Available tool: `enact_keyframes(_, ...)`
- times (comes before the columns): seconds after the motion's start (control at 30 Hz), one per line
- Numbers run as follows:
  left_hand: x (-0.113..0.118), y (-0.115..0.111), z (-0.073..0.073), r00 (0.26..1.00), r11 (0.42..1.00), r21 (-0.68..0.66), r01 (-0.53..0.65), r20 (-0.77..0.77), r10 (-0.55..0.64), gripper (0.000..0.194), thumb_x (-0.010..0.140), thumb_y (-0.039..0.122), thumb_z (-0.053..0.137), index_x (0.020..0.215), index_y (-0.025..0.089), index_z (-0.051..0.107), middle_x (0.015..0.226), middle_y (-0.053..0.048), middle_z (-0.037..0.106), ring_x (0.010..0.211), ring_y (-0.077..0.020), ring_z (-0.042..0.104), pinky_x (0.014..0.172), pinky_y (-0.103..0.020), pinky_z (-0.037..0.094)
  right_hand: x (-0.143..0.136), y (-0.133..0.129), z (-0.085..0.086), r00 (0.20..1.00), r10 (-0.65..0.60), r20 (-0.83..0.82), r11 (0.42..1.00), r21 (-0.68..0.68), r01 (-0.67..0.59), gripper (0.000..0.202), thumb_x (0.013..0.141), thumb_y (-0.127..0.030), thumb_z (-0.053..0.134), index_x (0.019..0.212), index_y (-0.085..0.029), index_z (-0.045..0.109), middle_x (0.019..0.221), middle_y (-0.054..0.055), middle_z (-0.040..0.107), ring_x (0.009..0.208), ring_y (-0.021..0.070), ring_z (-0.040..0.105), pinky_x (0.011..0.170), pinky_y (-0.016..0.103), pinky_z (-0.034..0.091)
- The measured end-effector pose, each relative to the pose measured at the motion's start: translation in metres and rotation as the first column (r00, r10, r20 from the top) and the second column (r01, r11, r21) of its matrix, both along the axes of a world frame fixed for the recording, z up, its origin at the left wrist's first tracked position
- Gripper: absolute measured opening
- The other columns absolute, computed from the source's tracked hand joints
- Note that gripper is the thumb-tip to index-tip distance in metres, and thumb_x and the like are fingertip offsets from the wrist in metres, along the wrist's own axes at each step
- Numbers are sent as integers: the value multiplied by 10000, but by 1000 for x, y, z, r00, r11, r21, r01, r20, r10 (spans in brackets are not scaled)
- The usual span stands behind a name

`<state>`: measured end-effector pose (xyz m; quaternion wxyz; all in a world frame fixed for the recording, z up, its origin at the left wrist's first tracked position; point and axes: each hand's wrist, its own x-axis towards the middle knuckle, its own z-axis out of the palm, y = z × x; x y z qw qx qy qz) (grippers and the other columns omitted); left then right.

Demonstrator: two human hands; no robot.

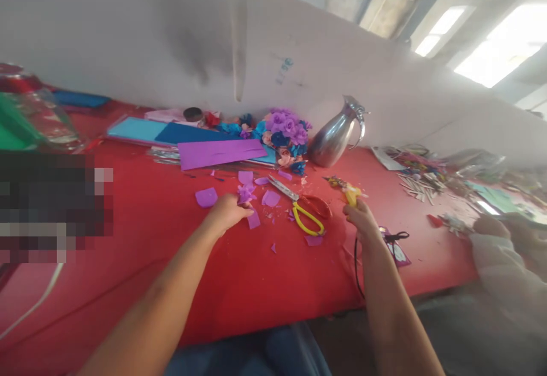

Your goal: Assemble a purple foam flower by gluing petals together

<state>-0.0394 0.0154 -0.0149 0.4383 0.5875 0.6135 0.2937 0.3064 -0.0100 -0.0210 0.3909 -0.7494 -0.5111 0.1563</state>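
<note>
Mid-frame, left hand [231, 215] pinches a flower [245, 193]; right hand [361, 217] grips a glue gun [351, 195]. Likely gluing; next needs careful aim.

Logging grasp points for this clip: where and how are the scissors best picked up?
Probably by the yellow loop, coming from the near right side: the scissors lie on the red table with their handles toward that side, while the blades point away to the left.
</note>
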Motion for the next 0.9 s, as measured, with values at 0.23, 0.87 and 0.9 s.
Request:
enact_keyframes(0.23,0,0,0,995,1000,-20,19,-101,-21,18,612,185,653,605,194,667,657,-43,698,663,-210,643,610,-271,410,-58,-42,27,728,182,-661,962,-35,-272,289,672,-332,697,900,-191,589,720,21,656,587,133,590,511,234,473)
enact_keyframes(0.87,4,2,4,957,996,1,92,-277,-88,65,655,160,644,674,193,697,713,-54,717,729,-210,656,629,-259,405,-128,-73,5,857,512,-53,844,-155,-514,300,859,-395,522,1095,-209,518,706,1,600,571,153,529,551,263,411)
enact_keyframes(0.9,4,2,4,953,995,3,99,-289,-94,66,652,159,644,673,195,696,710,-51,716,728,-208,654,628,-255,403,-128,-73,5,862,506,-26,850,-157,-503,294,855,-391,525,1087,-211,522,720,10,613,575,159,541,550,264,411)
